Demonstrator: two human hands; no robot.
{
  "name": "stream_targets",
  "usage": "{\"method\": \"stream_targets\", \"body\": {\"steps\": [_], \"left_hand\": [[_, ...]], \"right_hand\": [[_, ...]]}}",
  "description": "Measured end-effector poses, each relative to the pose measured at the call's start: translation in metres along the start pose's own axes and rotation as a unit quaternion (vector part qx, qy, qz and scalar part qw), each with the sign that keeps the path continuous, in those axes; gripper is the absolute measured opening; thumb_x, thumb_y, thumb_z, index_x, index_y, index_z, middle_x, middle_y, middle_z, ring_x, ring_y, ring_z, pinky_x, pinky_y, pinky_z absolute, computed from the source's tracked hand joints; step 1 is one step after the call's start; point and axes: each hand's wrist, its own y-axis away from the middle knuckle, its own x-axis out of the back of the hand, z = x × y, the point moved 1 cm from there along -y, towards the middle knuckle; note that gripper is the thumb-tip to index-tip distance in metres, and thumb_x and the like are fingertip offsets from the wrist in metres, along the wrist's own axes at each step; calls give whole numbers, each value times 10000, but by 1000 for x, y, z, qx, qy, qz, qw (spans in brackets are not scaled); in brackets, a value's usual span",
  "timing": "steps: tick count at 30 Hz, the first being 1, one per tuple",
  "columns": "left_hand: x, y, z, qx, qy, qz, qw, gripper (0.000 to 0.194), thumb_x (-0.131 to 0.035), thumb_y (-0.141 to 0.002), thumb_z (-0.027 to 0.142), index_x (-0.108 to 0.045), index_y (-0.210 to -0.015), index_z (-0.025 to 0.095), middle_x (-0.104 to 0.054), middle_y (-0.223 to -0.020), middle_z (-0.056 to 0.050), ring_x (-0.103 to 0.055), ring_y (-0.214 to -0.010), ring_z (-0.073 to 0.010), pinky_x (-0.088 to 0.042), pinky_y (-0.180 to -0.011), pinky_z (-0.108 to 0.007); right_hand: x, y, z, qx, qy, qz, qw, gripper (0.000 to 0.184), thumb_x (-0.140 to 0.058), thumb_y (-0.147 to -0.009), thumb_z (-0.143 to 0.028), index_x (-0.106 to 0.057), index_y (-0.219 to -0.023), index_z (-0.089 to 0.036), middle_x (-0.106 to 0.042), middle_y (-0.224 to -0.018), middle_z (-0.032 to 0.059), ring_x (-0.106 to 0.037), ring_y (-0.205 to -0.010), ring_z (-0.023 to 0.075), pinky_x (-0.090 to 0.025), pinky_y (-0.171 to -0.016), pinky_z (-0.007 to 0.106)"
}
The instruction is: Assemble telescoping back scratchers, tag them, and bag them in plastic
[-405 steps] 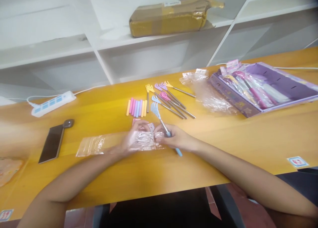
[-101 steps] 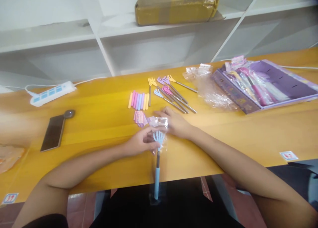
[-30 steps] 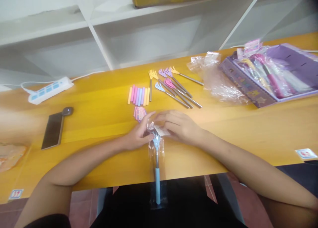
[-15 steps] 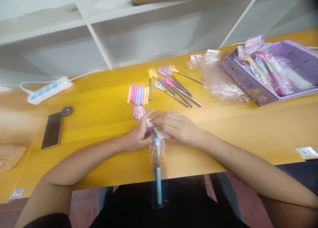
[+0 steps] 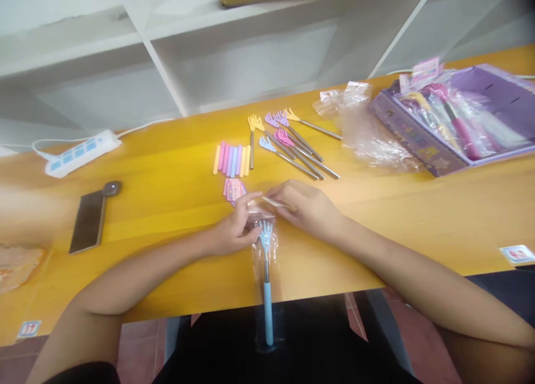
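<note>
A light-blue back scratcher [image 5: 268,311] lies inside a clear plastic bag [image 5: 273,256], its handle hanging past the table's front edge. My left hand [image 5: 236,228] pinches the bag near its upper end, beside the claw. In my right hand [image 5: 309,208] is a small card [image 5: 273,202], held between thumb and fingers just right of the bag's mouth. Beyond my left hand lies a small stack of pink cards [image 5: 234,189]. Behind it are pastel handle sleeves [image 5: 232,161] in a row. Several back scratchers with bare metal rods [image 5: 307,161] lie to their right.
Empty clear bags [image 5: 371,139] are piled at the back right, against a purple box [image 5: 422,133] with bagged back scratchers in it. On the left are a phone [image 5: 87,221], a dark rounded object [image 5: 112,188] and a white power strip [image 5: 83,152]. Shelves [image 5: 251,66] stand behind the table.
My right hand has drawn slightly up and away from the bag's mouth with the card, which is now tilted nearly edge-on. The blue claw shows more fully. My left hand stays on the bag.
</note>
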Motion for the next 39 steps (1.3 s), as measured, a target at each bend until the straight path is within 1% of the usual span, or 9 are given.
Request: {"method": "stream_targets", "body": {"steps": [5,11,14,16,21,25,28,33,39], "left_hand": [[-1,-1,1,-59,-66,-24,996,724,-589,-1056,153,-219,-1636,377,-504,-1607,-181,-748,-1084,-183,-598,-769,-279],[2,-3,19,15,-58,-36,998,804,-587,-1056,164,-230,-1738,397,-330,-1774,-193,-726,-1022,-167,-601,-786,-282],[3,-3,21,46,-31,-30,998,845,-613,-1049,172,-216,-1755,411,-360,-1761,-189,-715,-1006,-163,-593,-809,-292],[4,-3,18,50,-21,-20,998,848,-639,-1040,176,-230,-1741,422,-387,-1744,-175,-720,-1041,-172,-599,-865,-318],[7,-1,12,28,10,-27,999,779,-695,-1021,188,-314,-1675,372,-394,-1737,-181,-620,-1447,-321,-531,-1168,-483],[8,-3,11,16,29,-33,999,746,-730,-1025,255,-337,-1646,381,-372,-1747,-190,-621,-1447,-339,-523,-1182,-542],[10,-5,8,-8,62,-50,997,763,-755,-1022,305,-330,-1650,383,-375,-1744,-192,-624,-1446,-354,-484,-1223,-599],[12,-7,6,-21,88,-67,994,769,-767,-1020,339,-324,-1647,385,-383,-1729,-181,-617,-1457,-360,-471,-1237,-602],[13,-5,5,-17,69,-81,994,821,-752,-1030,347,-254,-1682,396,-358,-1754,-185,-559,-1519,-373,-473,-1242,-596]], "right_hand": [[3,-5,5,-76,-54,56,994,58,-679,-1078,-252,-673,-1096,-198,-781,-1006,45,-759,-911,168,-620,-829,311],[0,-4,8,-132,-75,51,987,124,-612,-1115,-295,-650,-1183,-200,-758,-1016,54,-733,-901,189,-584,-807,325],[0,-4,8,-138,-76,48,986,150,-521,-1151,-302,-635,-1173,-207,-729,-1046,70,-704,-940,200,-573,-833,349],[3,-6,8,-131,-71,66,987,164,-490,-1157,-286,-637,-1166,-214,-711,-1069,80,-681,-986,207,-574,-873,372],[9,-7,5,-114,-70,111,985,126,-519,-1141,-241,-626,-1206,-231,-683,-1076,80,-663,-1001,199,-602,-862,372],[5,-2,4,-124,-122,139,975,229,-630,-1104,-278,-561,-1318,-239,-672,-1157,83,-698,-884,158,-626,-707,303],[3,1,5,-114,-111,136,978,299,-700,-1071,-295,-563,-1332,-246,-696,-1109,58,-702,-807,142,-626,-699,290],[7,-2,7,-58,-38,109,992,202,-735,-1053,-294,-658,-1233,-244,-746,-1013,36,-688,-745,141,-601,-702,291],[10,-8,6,30,-32,72,996,266,-668,-1074,-178,-683,-1333,-237,-743,-1108,62,-732,-984,173,-630,-865,320]]}}
